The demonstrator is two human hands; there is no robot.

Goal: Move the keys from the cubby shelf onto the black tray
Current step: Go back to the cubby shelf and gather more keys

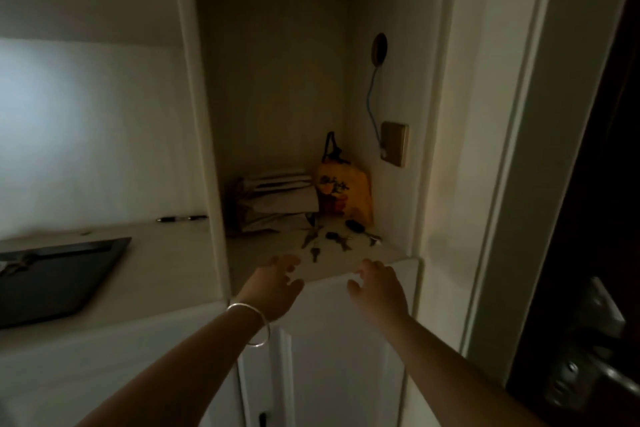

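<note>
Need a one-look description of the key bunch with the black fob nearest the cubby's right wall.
Find the tall open cubby right of the black tray. On its floor, in front of the yellow bag, several key bunches lie scattered. The target is the rightmost bunch: an oval black fob at the back, keys trailing toward the right wall.

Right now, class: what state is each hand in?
Left hand: open, holding nothing, short of the keys.
Right hand: open, holding nothing.

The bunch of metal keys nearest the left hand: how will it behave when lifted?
The bunch of metal keys lies splayed, so it will probably dangle loosely. Being flat, it seems unlikely to roll. Its weight cannot be judged.
</note>
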